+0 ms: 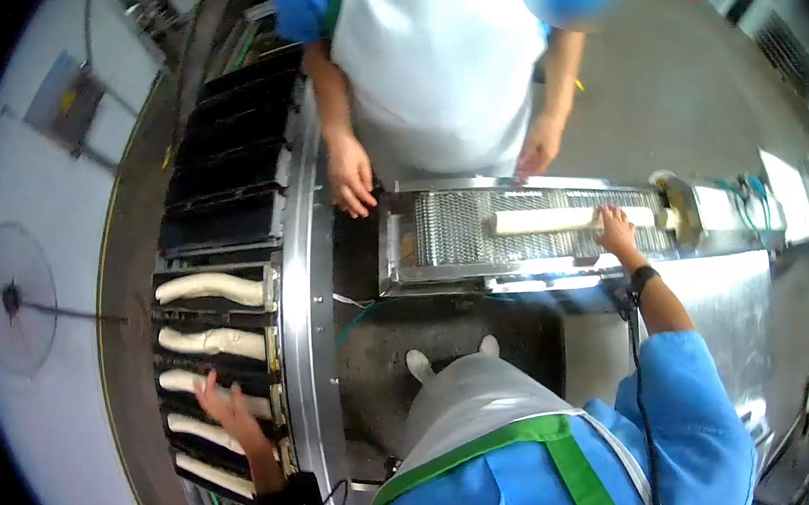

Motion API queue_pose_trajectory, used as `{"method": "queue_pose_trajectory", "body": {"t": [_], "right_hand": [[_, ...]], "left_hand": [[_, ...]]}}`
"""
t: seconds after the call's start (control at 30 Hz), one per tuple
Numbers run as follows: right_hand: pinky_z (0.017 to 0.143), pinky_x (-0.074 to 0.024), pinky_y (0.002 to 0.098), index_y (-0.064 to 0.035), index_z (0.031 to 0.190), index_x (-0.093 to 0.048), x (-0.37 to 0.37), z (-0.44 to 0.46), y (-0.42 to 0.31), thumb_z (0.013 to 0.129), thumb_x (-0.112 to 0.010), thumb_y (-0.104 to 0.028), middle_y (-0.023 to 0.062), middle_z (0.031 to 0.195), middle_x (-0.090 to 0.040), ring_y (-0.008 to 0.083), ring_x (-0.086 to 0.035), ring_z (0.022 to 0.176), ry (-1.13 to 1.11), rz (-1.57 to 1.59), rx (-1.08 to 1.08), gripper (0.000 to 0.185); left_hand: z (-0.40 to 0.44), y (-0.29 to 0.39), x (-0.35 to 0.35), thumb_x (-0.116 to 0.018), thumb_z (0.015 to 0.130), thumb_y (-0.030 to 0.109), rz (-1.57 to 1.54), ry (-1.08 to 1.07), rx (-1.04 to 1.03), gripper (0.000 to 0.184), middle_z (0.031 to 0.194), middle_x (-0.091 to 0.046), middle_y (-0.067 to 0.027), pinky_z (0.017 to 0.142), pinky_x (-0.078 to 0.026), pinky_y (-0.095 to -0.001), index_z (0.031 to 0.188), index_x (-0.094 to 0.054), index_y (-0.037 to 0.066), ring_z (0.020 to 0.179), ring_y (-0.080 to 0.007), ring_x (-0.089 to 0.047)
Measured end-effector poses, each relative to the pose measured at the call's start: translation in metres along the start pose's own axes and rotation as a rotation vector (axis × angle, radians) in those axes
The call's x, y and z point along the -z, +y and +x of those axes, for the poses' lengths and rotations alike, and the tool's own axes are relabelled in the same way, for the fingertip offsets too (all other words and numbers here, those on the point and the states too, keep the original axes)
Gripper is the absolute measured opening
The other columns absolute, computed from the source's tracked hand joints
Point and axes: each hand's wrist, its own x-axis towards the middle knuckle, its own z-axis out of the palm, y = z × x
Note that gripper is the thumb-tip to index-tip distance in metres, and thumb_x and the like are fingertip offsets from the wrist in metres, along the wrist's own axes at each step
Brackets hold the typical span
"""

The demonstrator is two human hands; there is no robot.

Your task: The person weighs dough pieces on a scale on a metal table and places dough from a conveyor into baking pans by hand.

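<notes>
The left hand [231,409], fingers apart, is partly hiding a strip [179,380]; the right hand [616,229] is covering part of a roll [541,220], grip unclear. A co-worker [444,66] is standing opposite.

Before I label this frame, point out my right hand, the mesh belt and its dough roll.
Your right hand [617,229]: head view, back.
Mesh belt [453,228]: head view, bare stretch.
Dough roll [545,220]: head view, upper surface.

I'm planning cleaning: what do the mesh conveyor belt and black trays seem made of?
Mesh conveyor belt: probably bare metal wire, given its silvery sheen and open weave.
Black trays: likely dark-coated metal, mostly matte with paler, worn-looking edges, though plastic remains possible.
</notes>
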Motion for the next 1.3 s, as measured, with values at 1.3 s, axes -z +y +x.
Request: {"method": "queue_pose_trajectory", "body": {"t": [1.3], "right_hand": [[0.06, -0.0419, 0.0243, 0.0036, 0.09, -0.049, 0.179, 0.092, -0.222, 0.066, -0.056, -0.018, 0.0078, 0.075, -0.054, 0.0125, -0.052, 0.065, -0.339, 1.301, 0.131, 0.032]], "left_hand": [[0.12, 0.104, -0.17, -0.05, 0.075, 0.007, -0.678, -0.62, 0.1, 0.025, 0.112, -0.041, -0.0081, 0.093, -0.024, -0.0319, 0.1, -0.048, 0.005, 0.114, -0.0217, -0.029]]}}
